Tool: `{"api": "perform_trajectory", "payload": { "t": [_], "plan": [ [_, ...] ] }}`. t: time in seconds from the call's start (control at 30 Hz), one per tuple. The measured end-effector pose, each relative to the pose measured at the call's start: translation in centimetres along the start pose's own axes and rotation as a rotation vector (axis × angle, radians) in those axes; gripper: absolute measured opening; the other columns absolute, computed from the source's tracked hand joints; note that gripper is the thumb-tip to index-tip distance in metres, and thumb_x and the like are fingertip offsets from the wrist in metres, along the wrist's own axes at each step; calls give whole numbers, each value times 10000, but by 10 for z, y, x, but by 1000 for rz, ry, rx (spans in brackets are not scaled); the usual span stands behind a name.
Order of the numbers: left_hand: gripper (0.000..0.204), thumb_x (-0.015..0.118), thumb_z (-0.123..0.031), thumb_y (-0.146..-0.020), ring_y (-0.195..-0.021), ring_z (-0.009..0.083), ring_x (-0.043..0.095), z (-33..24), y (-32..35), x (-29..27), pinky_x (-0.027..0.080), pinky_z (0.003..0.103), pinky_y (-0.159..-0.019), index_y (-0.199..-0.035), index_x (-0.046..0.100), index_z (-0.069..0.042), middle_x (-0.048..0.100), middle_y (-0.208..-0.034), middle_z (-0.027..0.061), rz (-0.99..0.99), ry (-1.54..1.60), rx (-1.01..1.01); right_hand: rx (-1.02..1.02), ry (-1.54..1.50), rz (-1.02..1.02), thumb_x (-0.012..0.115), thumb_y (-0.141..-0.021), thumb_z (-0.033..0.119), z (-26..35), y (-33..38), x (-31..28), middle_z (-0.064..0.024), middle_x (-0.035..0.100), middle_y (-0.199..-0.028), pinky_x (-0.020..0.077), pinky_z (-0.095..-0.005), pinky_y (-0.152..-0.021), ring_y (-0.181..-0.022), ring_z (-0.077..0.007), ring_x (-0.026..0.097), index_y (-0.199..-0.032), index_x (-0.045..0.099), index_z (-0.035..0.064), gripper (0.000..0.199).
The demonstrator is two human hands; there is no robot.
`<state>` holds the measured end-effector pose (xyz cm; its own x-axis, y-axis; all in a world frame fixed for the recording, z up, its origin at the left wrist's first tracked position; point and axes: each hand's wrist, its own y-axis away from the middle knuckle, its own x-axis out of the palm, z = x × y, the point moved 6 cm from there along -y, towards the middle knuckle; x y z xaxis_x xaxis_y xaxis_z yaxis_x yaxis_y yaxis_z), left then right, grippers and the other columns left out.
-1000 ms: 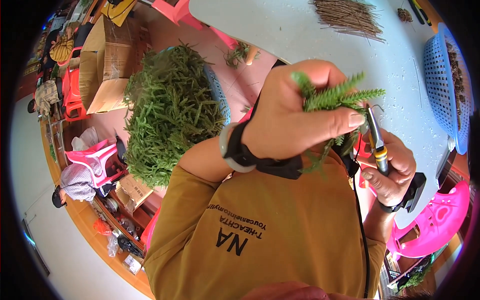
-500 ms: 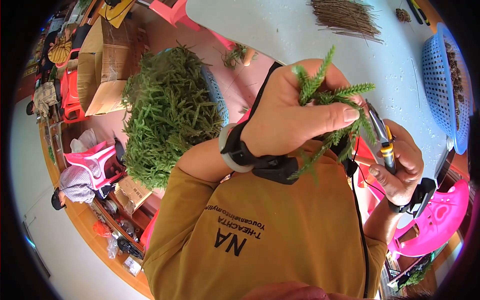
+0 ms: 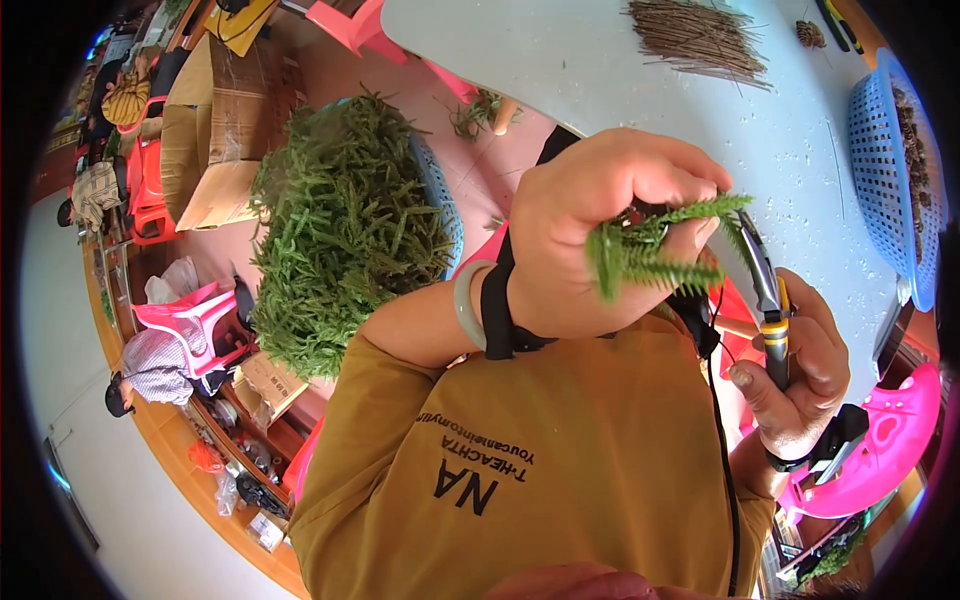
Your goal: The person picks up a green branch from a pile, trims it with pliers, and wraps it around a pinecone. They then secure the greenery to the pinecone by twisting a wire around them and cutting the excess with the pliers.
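My left hand, with a pale bangle and a black strap at the wrist, is closed around a green artificial pine sprig. Its needled branches stick out past the thumb and fingers, while the stem's inner part is hidden in the hand. A pair of pliers with grey and yellow handles is gripped in my right hand. The metal jaws point up beside the sprig's tip, close to my left fingertips; whether they touch it I cannot tell.
A heap of green pine sprigs fills a blue basket on my left, near an opened cardboard box. On the pale table lie thin brown sticks. A blue basket with pine cones stands at right, above a pink stool.
My left hand has rolled over, so the sprig's branches now point differently and its back faces up more. The pliers' jaws stay near the sprig, with the right hand slightly lower.
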<state>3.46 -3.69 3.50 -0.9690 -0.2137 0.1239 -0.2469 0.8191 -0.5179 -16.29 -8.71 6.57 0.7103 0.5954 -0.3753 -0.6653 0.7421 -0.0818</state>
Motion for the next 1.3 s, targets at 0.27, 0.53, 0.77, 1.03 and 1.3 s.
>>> {"api": "perform_trajectory", "payload": {
  "t": [0.27, 0.53, 0.77, 1.03, 1.3],
  "plan": [
    [293, 604, 75, -803, -725, 151, 594, -12, -4, -3, 505, 276, -627, -1078, 530, 8, 600, -1113, 244, 141, -298, 313, 7, 68, 8, 807, -570, 57, 4, 1, 7, -292, 584, -1047, 460, -308, -758, -853, -278, 601, -793, 608, -52, 318],
    [315, 632, 61, -783, -683, 168, 582, -9, -6, -4, 504, 284, -615, -1079, 534, 12, 603, -1104, 256, 136, -273, 361, -38, 111, -34, 808, -562, 63, 3, 2, 6, -288, 588, -1050, 465, -320, -747, -839, -282, 595, -793, 608, -39, 322],
    [307, 640, 49, -782, -676, 172, 580, -7, -4, -4, 504, 286, -619, -1067, 535, 1, 599, -1120, 260, 131, -245, 360, -21, 107, -38, 807, -563, 82, 2, 0, 8, -275, 598, -1048, 459, -305, -726, -822, -275, 592, -757, 610, -32, 299],
    [324, 648, 18, -793, -693, 186, 595, -10, -7, -7, 504, 307, -635, -1092, 530, -25, 596, -1126, 260, 157, -226, 400, -29, -8, 22, 816, -579, 114, -5, -5, 8, -263, 609, -1052, 450, -294, -720, -816, -257, 594, -743, 620, -38, 298],
    [302, 654, -7, -804, -698, 204, 603, -8, -6, -7, 507, 316, -646, -1076, 525, -31, 599, -1119, 257, 181, -147, 348, -37, -149, 144, 841, -595, 157, -12, -9, 12, -263, 608, -1041, 449, -298, -717, -821, -248, 597, -754, 626, -45, 335]
  ]
}}
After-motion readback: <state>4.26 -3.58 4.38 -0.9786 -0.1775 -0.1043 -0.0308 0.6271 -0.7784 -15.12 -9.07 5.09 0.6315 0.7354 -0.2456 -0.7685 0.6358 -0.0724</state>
